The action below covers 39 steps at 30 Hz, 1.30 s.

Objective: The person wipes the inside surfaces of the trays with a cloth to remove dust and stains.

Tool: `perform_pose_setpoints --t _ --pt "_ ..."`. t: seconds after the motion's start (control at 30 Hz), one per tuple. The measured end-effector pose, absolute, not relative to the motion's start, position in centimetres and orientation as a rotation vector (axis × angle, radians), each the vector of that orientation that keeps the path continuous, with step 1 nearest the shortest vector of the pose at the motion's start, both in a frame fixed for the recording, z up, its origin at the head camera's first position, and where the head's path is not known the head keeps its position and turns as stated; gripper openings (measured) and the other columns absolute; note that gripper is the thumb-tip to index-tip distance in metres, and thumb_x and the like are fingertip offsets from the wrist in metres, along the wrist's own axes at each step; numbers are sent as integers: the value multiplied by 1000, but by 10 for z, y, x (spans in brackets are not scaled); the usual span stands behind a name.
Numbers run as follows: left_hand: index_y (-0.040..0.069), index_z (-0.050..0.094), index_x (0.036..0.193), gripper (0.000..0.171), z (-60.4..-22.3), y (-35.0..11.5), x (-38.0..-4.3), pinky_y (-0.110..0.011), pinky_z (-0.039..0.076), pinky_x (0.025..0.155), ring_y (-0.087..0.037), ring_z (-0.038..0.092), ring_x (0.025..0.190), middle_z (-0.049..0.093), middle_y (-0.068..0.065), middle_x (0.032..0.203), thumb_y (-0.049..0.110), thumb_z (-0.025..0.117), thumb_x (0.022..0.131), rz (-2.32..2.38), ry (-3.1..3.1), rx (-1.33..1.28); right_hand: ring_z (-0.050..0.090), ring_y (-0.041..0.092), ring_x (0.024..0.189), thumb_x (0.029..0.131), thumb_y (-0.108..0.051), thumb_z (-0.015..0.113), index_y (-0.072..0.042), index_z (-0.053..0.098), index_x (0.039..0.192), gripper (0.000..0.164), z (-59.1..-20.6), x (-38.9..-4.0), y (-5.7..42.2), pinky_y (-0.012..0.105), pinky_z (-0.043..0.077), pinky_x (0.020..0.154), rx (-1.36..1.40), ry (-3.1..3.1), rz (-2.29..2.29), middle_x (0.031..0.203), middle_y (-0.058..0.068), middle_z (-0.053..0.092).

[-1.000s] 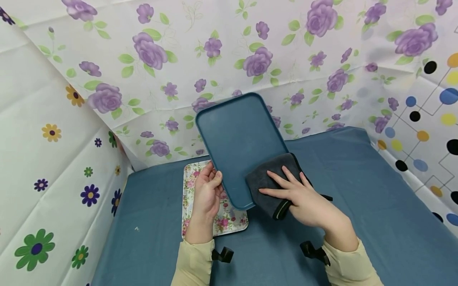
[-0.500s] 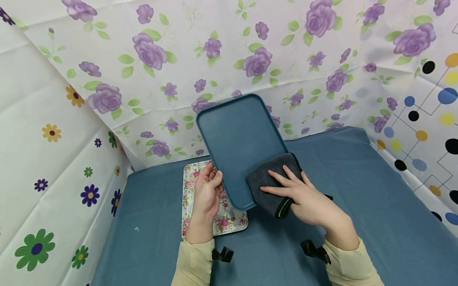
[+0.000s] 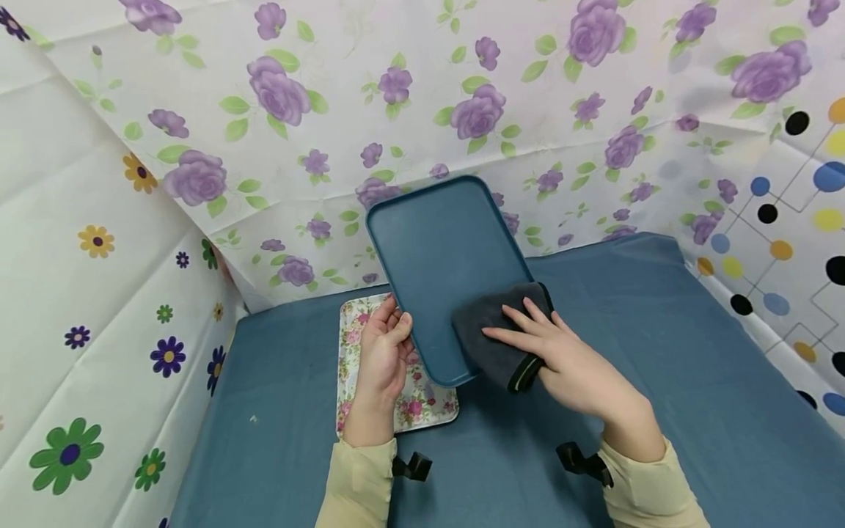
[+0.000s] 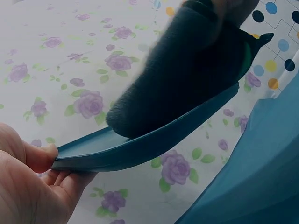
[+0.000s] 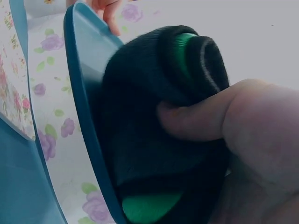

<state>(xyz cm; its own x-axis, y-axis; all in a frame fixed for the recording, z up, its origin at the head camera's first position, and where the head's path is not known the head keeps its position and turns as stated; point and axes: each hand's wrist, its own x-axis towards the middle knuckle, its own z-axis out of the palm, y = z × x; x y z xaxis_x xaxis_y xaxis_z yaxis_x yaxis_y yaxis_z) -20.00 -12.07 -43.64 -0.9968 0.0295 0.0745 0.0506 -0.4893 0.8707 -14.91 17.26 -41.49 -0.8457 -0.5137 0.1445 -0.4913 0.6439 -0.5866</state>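
Observation:
My left hand [image 3: 384,356] grips a blue rectangular tray [image 3: 439,249] by its left edge, thumb over the rim and fingers underneath. The tray is tilted up, its inner face toward me. My right hand [image 3: 571,359] holds a folded dark grey cloth [image 3: 485,323] against the tray's lower right part, covering that corner. Its fingers lie spread on top of the cloth in the head view. From the right wrist, the thumb [image 5: 191,121] shows pressed into the cloth's folds. In the left wrist view, the cloth [image 4: 159,88] bears on the tray's inner face [image 4: 88,143].
Behind the raised tray, a floral-patterned tray [image 3: 422,416] lies on the blue table cover [image 3: 284,440], partly hidden by the left hand and the blue tray. A flowered sheet [image 3: 317,176] hangs at the back, with patterned sheets at both sides.
My right hand has shifted slightly up the tray with the cloth, whose black-edged fold has risen a little. The left hand keeps its hold on the tray, which has barely moved.

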Motion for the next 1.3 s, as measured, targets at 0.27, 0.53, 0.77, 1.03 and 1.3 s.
perform_pose_setpoints --t 0.27,0.53,0.77,1.03,1.3 --pt "-11 47 151 43 -440 -111 -203 -28 62 80 -14 69 93 64 -8 111 -6 51 109 -2733 -1638 -96 30 30 159 80 29 31 -34 48 162 105 -408 -145 178 58 41 113 -846 2926 -1306 169 2 42" --pt "-13 43 153 45 -449 -105 -201 -24 58 78 -12 65 92 62 -7 109 -3 52 110 -2752 -1731 -90 59 30 133 85 27 34 -36 52 160 99 -396 -141 182 26 42 89 -728 3051 -1600 159 5 54" --pt "-11 38 158 50 -466 -97 -193 -26 59 79 -12 66 95 61 -7 115 -1 52 111 -2800 -1854 -61 59 22 90 86 24 34 -39 50 161 99 -393 -138 198 31 38 68 -599 3067 -1613 153 9 58" --pt "-15 40 155 48 -494 -85 -187 -25 59 77 -10 66 89 60 -4 103 -2 52 110 -2834 -1929 -22 59 29 102 92 21 36 -41 46 162 94 -402 -134 219 32 39 68 -486 3027 -1549 160 14 51" --pt "-15 26 162 60 -510 -76 -195 -25 57 78 -11 65 89 60 -7 109 2 53 111 -2834 -2001 86 42 21 56 90 21 35 -45 43 163 98 -411 -129 235 36 37 54 -409 3014 -1498 155 17 51"
